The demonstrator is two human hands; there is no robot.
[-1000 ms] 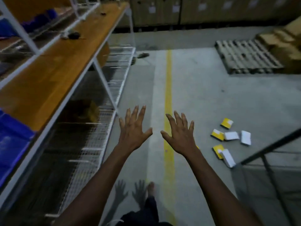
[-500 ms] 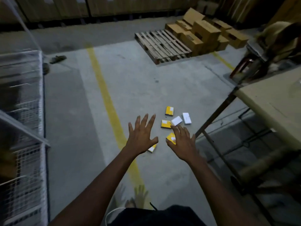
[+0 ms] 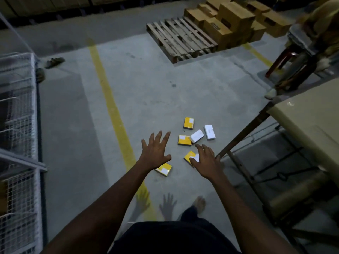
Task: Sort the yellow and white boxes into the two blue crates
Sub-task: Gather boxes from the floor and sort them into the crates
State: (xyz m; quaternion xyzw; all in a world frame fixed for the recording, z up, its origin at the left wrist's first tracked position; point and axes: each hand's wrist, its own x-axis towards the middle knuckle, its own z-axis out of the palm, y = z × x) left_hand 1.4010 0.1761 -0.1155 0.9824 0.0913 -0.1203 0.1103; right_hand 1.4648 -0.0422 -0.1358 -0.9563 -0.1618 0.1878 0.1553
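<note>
Boxes lie scattered on the concrete floor (image 3: 165,88), none in either hand. Four yellow: one farthest (image 3: 188,123), one mid-cluster (image 3: 184,140), one partly under the right hand's fingers (image 3: 190,156), one by the left wrist (image 3: 163,169). Two white: one tilted (image 3: 197,136) touching the mid yellow box, one just right of it (image 3: 209,132). Left hand (image 3: 156,153) palm down, fingers spread, holding nothing. Right hand (image 3: 206,163) likewise spread and empty above the cluster. Yellow floor line (image 3: 110,99) runs left of the boxes. Worktop (image 3: 311,116) at right; wooden pallet (image 3: 180,39) far beyond. Blue crates not visible.
</note>
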